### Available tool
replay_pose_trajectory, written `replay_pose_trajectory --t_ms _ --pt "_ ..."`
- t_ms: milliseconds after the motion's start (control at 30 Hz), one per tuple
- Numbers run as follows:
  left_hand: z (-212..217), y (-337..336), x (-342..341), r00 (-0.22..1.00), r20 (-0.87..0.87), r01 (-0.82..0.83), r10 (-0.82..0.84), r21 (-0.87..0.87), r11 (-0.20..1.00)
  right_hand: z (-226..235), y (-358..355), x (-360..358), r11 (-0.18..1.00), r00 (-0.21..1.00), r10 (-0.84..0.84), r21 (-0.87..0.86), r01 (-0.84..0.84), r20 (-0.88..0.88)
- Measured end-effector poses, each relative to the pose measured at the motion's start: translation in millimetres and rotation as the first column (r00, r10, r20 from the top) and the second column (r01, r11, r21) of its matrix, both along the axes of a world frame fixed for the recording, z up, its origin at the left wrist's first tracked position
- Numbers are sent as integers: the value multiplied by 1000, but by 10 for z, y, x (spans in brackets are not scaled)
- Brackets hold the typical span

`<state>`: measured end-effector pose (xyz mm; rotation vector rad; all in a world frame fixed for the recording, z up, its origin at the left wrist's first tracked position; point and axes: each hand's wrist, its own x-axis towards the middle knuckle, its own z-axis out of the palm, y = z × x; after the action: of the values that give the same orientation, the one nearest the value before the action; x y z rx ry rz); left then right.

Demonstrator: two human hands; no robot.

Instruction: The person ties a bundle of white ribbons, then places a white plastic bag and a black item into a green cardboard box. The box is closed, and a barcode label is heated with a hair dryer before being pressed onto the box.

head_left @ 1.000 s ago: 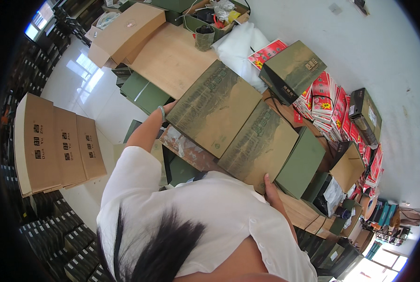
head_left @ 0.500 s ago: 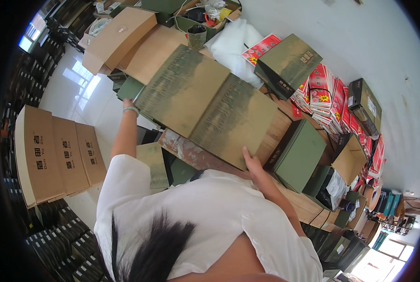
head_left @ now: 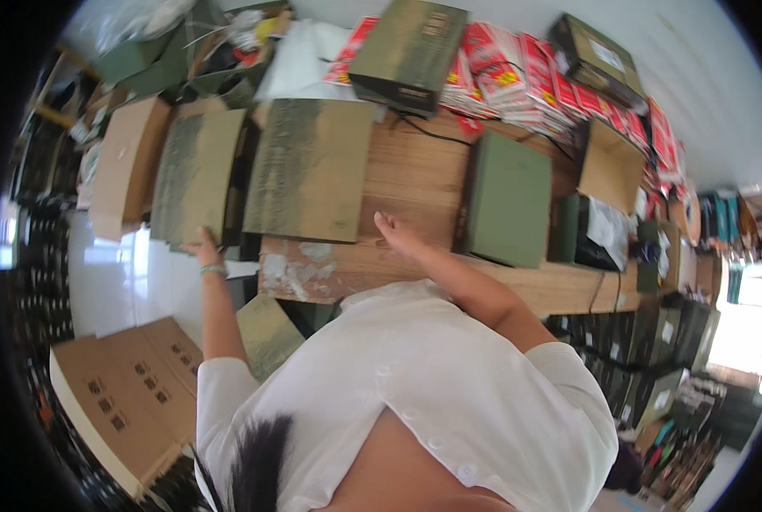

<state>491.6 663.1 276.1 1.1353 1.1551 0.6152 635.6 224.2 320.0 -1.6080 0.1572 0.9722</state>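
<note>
Two flat-lidded boxes with a tan and dark-green camouflage-like print stand side by side at the table's left. My left hand (head_left: pixel 205 249) is at the near right corner of the left printed box (head_left: pixel 191 175), its thumb on the edge and its fingers curled along the near side. The right printed box (head_left: pixel 311 171) lies on the wooden table (head_left: pixel 415 171) with a narrow dark gap between the two. Just beyond its right side, my right hand (head_left: pixel 395 233) hovers over the wood, fingers stretched out, holding nothing.
A plain green box (head_left: pixel 509 200) stands to the right, beside an opened box (head_left: pixel 607 162). Along the wall lie red printed packs (head_left: pixel 505 72), with another printed box (head_left: pixel 411 51) before them. An open brown carton (head_left: pixel 129 166) is far left; flattened cartons (head_left: pixel 133 392) lean below.
The two boxes, tilted and held between both hands, now sit level on the table, further left. My right hand has let go. The view has turned.
</note>
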Motion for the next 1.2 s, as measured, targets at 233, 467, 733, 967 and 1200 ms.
replay_pose_trajectory --t_ms 233,467,733,967,1200 --pt "278 -1179 301 954 241 -300 179 732 612 175 -1931 83 663 448 -280 -166 730 849" --pt "131 -3905 931 343 43 910 -938 233 343 -388 -3193 56 372 650 -129 -571 732 749" --pt "393 -4779 1650 9 -33 956 -999 -294 18 -456 -3307 -85 589 724 -176 -518 621 667" --pt "641 -5253 1594 187 150 953 -971 -266 143 -633 -3649 40 731 780 -184 -448 515 598" --pt "636 -5514 1583 377 24 916 -926 138 377 -878 -3973 99 877 723 -64 -308 370 688"
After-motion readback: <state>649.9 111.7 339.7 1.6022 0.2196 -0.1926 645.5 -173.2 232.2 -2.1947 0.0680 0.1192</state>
